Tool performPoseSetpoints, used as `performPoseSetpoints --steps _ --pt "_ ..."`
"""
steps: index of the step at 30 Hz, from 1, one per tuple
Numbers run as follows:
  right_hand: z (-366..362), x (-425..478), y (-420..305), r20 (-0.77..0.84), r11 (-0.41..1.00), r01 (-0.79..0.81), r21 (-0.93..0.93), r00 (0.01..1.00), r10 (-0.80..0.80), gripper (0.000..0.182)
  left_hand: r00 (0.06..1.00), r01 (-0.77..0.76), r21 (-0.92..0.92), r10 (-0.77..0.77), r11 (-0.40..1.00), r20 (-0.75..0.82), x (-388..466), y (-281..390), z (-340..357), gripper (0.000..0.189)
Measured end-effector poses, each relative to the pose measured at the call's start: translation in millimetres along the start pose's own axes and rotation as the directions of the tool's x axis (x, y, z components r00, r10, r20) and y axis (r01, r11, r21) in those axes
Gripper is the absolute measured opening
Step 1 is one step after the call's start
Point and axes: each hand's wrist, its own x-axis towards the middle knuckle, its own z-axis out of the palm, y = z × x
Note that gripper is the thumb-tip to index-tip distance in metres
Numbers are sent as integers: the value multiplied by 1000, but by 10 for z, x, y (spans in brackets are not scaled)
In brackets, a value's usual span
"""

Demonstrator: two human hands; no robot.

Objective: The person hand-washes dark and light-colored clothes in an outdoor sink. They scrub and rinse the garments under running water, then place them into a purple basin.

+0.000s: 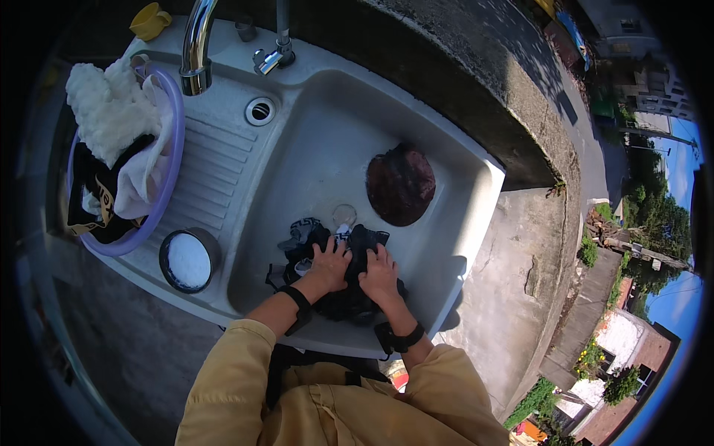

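My left hand (pixel 329 268) lies on dark wet clothes (pixel 348 304) in the deep basin of a white laundry sink (pixel 312 139), its fingers spread. Close beside it, my right hand (pixel 380 279) presses on the black part of the same heap, fingers apart. Grey and white patterned cloth (pixel 304 231) shows beyond my left fingertips. The cloth under both palms is hidden. Farther into the basin rests a rounded dark maroon item (pixel 400 187), apparently wet fabric. A pale round drain (pixel 344 215) sits just past the heap.
A purple tub (pixel 177 122) of white and black laundry stands on the ribbed washboard (pixel 217 161). Near it is a dark round container (pixel 189 261) of white powder or paste. A chrome faucet (pixel 196 72), a small tap (pixel 270 60) and a yellow cup (pixel 149 22) line the back.
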Motion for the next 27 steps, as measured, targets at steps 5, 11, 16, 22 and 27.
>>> performPoseSetpoints --steps 5,11,16,22,27 --pt "288 666 -137 -322 932 187 310 943 -83 42 977 -69 -191 27 979 -213 -494 -14 50 64" --pt "558 990 -205 -49 999 39 -22 998 -40 45 928 -104 -419 -63 902 -367 -1294 -426 -29 50" --pt "566 1010 -271 -27 990 18 -137 999 -22 48 890 -178 -472 -63 863 -451 -1531 -632 5 41" --pt "523 1208 -366 52 982 -140 -125 988 148 43 888 -288 -509 27 811 -459 -1672 -744 -95 37" --pt "440 993 -415 8 988 -126 -84 992 127 49 906 -315 -557 69 768 -417 -1907 -941 -178 36"
